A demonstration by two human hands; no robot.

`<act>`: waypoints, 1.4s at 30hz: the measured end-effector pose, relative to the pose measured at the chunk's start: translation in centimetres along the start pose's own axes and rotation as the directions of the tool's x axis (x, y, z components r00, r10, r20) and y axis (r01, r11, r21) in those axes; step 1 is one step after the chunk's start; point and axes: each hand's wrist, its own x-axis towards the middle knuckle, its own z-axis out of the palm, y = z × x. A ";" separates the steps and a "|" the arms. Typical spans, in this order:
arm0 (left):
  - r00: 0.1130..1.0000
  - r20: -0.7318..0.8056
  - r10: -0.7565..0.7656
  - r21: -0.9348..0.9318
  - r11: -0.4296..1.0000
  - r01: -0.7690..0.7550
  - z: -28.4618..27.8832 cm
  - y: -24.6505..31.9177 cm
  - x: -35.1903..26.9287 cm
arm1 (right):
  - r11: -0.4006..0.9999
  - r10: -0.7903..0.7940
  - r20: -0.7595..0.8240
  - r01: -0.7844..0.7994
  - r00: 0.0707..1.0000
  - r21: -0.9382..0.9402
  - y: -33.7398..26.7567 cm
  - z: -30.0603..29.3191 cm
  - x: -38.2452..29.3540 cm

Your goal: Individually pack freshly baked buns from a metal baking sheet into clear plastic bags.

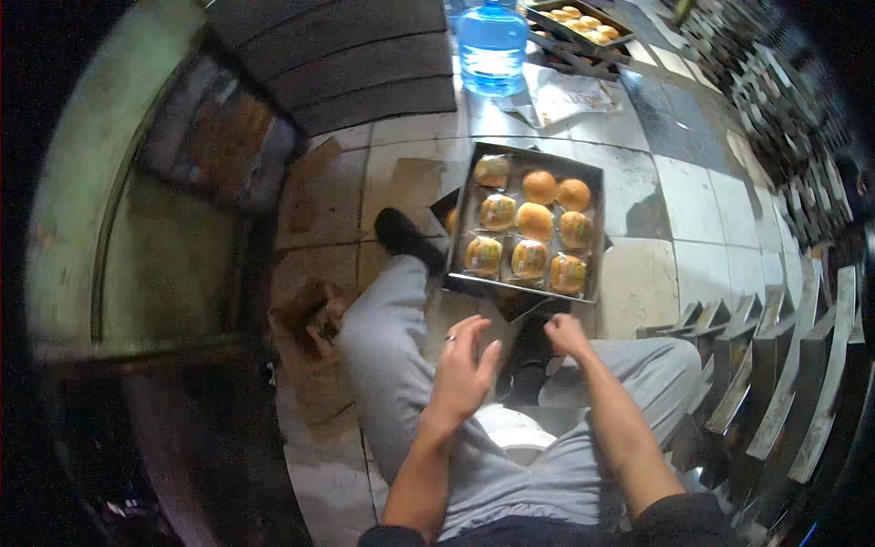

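Observation:
A dark baking tray (pixel 523 290) of round buns lies before me, atop another tray set askew beneath it. Three bare buns, among them a glossy bun (pixel 535 221) in the middle, sit among several buns in clear printed wrappers, such as the wrapped bun (pixel 528 259) in the near row. My left hand (pixel 468 372), a ring on one finger, is raised over my lap just short of the tray's near edge. Its fingers are apart and hold nothing. Close to the near right corner, my right hand (pixel 567 335) has its fingers curled in, with nothing visible in them.
Past the tray stand a blue water jug (pixel 493 51) and a crumpled white printed sack (pixel 571 99). More buns fill a far tray (pixel 622 41). Stacked metal trays (pixel 765 369) crowd my right side. A greenish cabinet (pixel 184 273) stands at left on the tiled floor (pixel 636 280).

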 end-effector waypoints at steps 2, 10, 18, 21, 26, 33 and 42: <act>0.987 -0.068 0.143 0.039 0.989 -0.140 -0.9 -1.3 -1.1 | 0.982 -0.118 0.380 0.165 0.917 -0.093 -5.5 2.0 -2.7; 0.760 -0.650 -0.006 0.012 1.000 0.018 -10.0 -12.7 -0.2 | 0.950 -0.177 0.438 0.269 0.881 -0.157 -1.5 2.1 -6.3; 0.848 -0.448 -0.282 0.656 0.541 0.526 -8.8 -32.4 -1.6 | 0.998 0.054 0.236 -0.043 0.970 -0.051 4.1 -1.1 -4.1; 0.855 -0.317 -0.410 0.693 0.516 0.504 -10.8 -33.6 -5.3 | 0.987 0.146 0.355 -0.159 0.924 0.009 -1.4 2.7 -6.7; 0.861 -0.076 -0.504 0.667 0.616 0.419 -7.5 -28.0 -9.2 | 0.972 0.048 0.482 -0.153 0.875 0.180 3.7 5.2 -5.0; 0.969 -0.164 -0.183 0.406 0.883 0.235 -0.9 -35.4 -22.2 | 0.931 0.047 0.659 -0.271 0.751 0.242 1.5 11.9 -5.6; 0.821 -0.037 -0.570 0.483 0.709 0.514 -4.5 -45.5 -12.4 | 0.915 0.174 0.622 -0.359 0.764 0.184 5.0 7.3 -4.1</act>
